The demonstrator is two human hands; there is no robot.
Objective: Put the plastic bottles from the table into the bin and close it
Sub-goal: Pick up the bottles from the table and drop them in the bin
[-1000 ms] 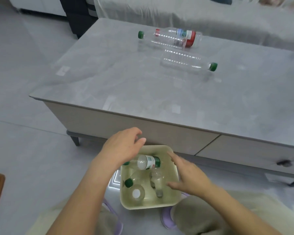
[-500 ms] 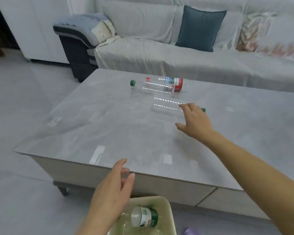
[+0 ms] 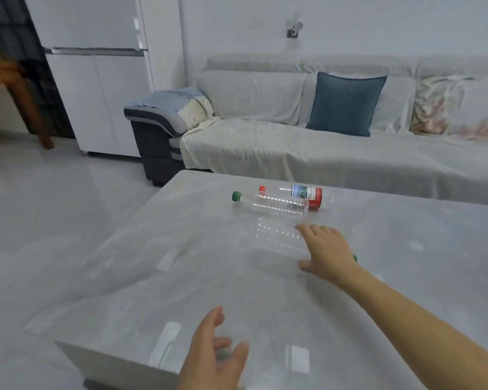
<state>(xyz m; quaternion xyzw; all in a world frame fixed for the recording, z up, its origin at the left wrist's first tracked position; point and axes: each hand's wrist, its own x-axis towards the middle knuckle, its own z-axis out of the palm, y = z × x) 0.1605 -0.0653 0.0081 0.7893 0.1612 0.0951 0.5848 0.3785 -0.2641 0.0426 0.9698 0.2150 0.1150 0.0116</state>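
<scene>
A: Item one, table [image 3: 406, 277]. Grey stone-look top, three plastic bottles lying on their sides toward the far edge.

B: List them.

A: Nearest: clear bottle [image 3: 276, 235], label-free, its green cap just showing past the wrist. Behind it: second clear bottle [image 3: 273, 204], green cap pointing left. Touching that one on the far side: red-labelled bottle [image 3: 307, 194], red cap.

B: Hands?

A: Right hand [image 3: 326, 250]: fingers spread and draped over the cap end of the nearest bottle, thumb low on the near side. The fingers look laid on rather than wrapped round, though the clear plastic makes contact hard to read, so I cannot tell if the grip has closed. Left hand [image 3: 214, 353]: fingers loose and spread, holding nothing, over the table's near edge.

B: Bin?

A: Not in view here.

B: Step in hand?

A: My reading: collecting the nearest bottle, with two more to clear before the lid.

B: Next move calls for?

A: Curling fingers and thumb round the barrel before lifting; an empty bottle on a slick top will likely roll off toward the other two if merely nudged. Then carry it down to the bin.
</scene>
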